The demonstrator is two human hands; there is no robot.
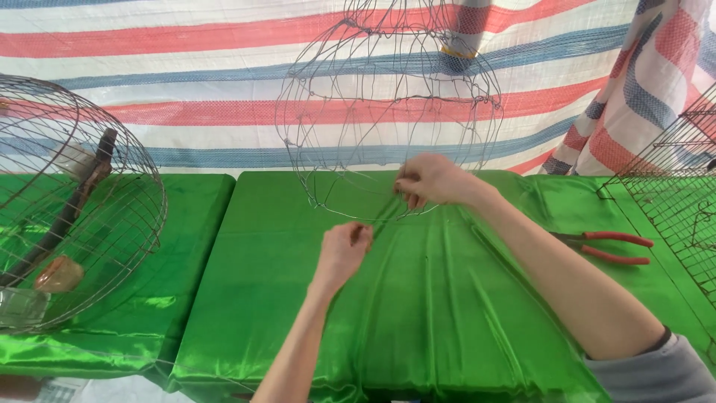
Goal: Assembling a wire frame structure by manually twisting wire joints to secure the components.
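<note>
A round frame of thin grey wire [388, 112] hangs over the middle of a table draped in shiny green cloth [418, 298]. My right hand [429, 181] pinches the frame's lower rim with closed fingers. Just below and to the left, my left hand [343, 250] is closed on a thin strand of wire that runs up toward the rim. Both forearms reach in from the bottom of the view.
Red-handled pliers [611, 248] lie on the cloth at the right. A flat wire mesh panel [675, 186] stands at the far right. A domed wire cage [74, 201] rests on a second green-covered table at the left. A striped tarp [186, 89] hangs behind.
</note>
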